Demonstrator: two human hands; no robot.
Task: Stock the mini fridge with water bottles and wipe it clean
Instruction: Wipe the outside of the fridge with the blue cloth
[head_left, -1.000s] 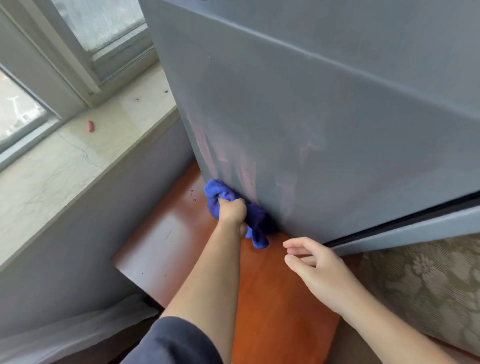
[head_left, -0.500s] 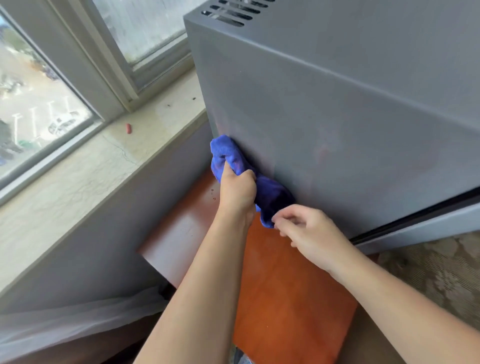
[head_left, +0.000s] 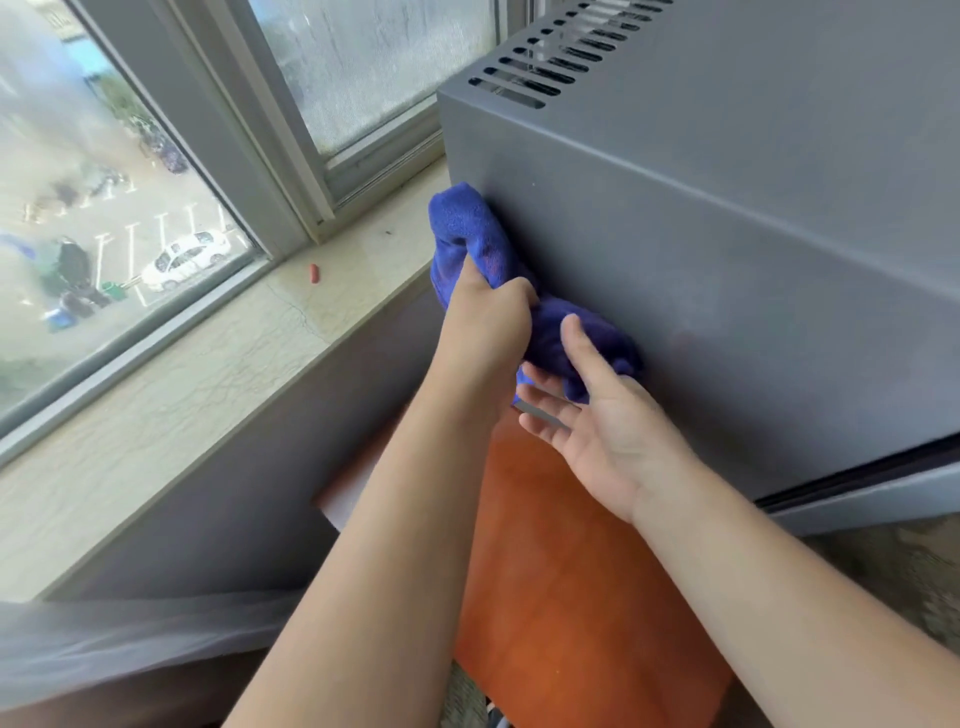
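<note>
Windowsill (head_left: 218, 364) | left hand (head_left: 488, 322) grips cloth (head_left: 467, 234) on fridge (head_left: 727, 270) | right hand (head_left: 597, 415) fingers open

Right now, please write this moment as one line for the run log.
step: wiping fridge side | left hand: grips blue cloth against mini fridge | right hand: open, fingers under cloth's lower end | door: closed

Our left hand (head_left: 488, 319) is reached forward on a bare, extended arm, fingers curled tight around the cloth (head_left: 470, 234). Our right hand (head_left: 597, 410) sits just beside it, palm turned up, fingers straight and spread, thumb lying on the cloth.
</note>
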